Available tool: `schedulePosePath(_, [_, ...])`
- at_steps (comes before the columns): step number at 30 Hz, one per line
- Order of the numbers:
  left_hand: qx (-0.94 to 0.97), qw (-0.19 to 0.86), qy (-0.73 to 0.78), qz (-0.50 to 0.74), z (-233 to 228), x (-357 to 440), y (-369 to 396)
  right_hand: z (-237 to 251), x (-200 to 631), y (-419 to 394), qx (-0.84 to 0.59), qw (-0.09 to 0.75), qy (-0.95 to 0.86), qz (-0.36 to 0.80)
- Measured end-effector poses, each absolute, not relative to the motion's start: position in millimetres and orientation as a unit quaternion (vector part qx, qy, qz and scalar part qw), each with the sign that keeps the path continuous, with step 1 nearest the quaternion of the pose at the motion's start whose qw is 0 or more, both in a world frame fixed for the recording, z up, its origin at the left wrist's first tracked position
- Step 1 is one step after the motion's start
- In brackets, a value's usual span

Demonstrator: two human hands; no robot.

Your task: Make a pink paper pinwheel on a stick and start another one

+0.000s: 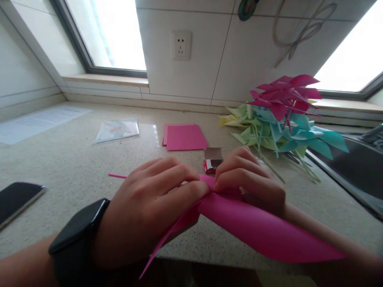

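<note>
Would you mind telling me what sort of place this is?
Probably a home kitchen counter: a speckled stone worktop, a sink at right, and a tiled wall with a socket between windows.

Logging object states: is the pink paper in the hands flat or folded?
Folded: the pink paper curves in a loop, its corners pinched together by both hands' fingers.

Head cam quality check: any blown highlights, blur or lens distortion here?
Head view: both windows, left and right, are blown out to white; the folded pink paper sheet and both hands, left hand and right hand, are soft close up; wide-lens bending tilts the window frames outward; the speckled countertop is evenly lit, without hard shadows.
</note>
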State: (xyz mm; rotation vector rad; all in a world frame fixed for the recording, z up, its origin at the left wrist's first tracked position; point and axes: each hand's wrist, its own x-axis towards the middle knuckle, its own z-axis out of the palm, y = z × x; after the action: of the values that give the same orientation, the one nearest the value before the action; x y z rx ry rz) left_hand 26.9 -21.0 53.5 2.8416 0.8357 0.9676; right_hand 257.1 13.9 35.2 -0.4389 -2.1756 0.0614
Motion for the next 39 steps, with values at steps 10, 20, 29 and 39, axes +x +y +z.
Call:
schedulePosePath(10, [0.923,0.06,0.238,0.297,54,27,-18,26,256,13,-0.204,0.449,-0.87,-0.011])
schedulePosePath(20, [0.922,0.122,0.237,0.281,52,28,-14,28,255,14,-0.2,0.435,-0.878,-0.011])
schedulePosePath(29, [0.926,0.122,0.242,0.262,52,26,-11,24,256,17,-0.191,0.432,-0.882,0.002])
schedulePosePath(39, [0.917,0.013,0.31,0.25,60,18,-6,29,266,30,-0.171,0.451,-0.873,0.068])
